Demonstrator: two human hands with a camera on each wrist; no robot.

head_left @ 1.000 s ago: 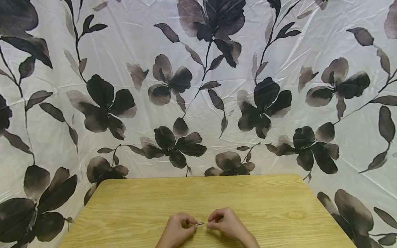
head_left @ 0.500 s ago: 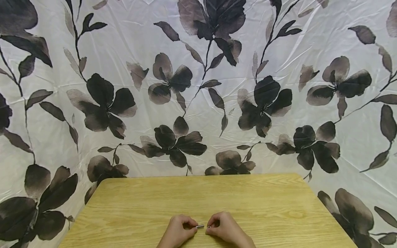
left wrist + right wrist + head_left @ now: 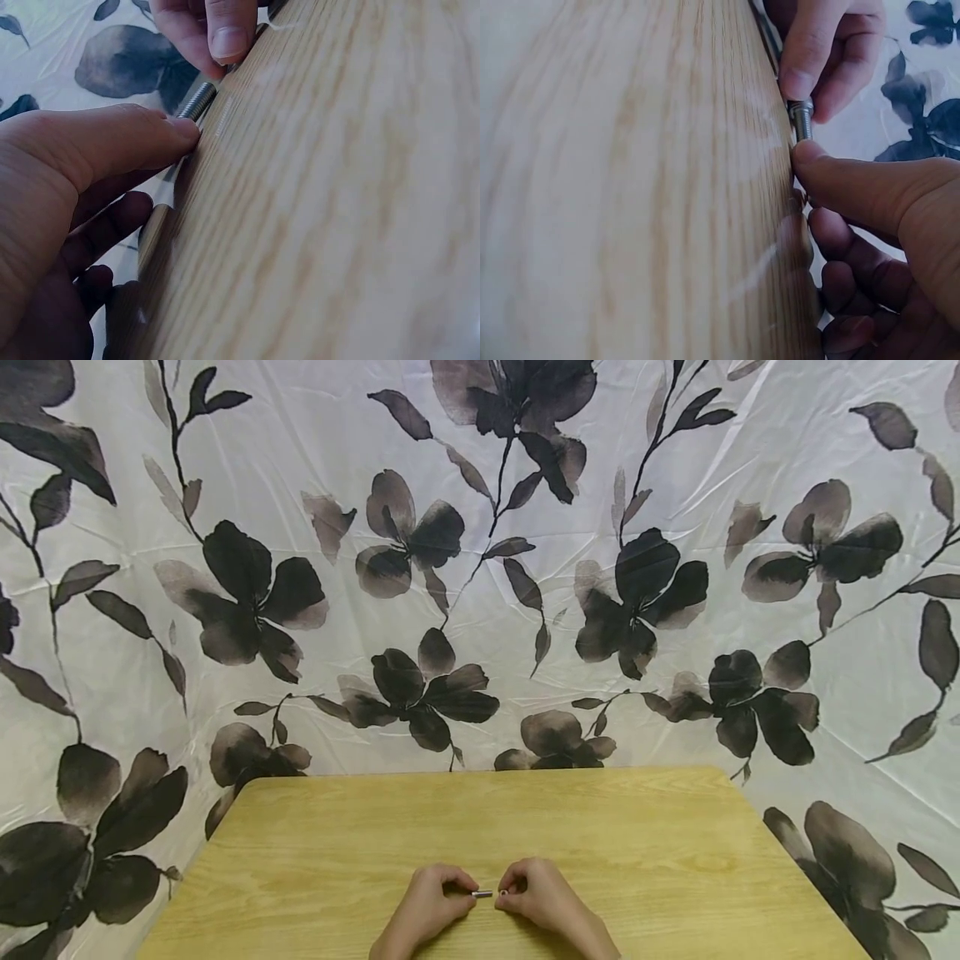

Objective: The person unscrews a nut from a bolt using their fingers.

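Above the table's middle, my left hand (image 3: 429, 902) pinches a silver bolt (image 3: 482, 894) between thumb and fingertips, its threaded shank pointing toward the right hand. Ridges of the thread show on the bolt (image 3: 198, 101) in the left wrist view. Facing it, my right hand (image 3: 542, 895) holds a small metal nut (image 3: 504, 893) at its fingertips, mostly covered by them. A narrow gap separates bolt and nut in the head view. From the right wrist, the bolt (image 3: 802, 120) appears between the two thumbs, close over the wood.
Both hands are over a wood-grain table (image 3: 315, 835) with rounded far corners. A white cloth (image 3: 525, 627) printed with dark flowers hangs behind and at both sides of it.
The bolt has levelled out and the right hand has turned slightly, so the nut's round opening shows. Both hands stay close together; the whole head view has shifted a little.
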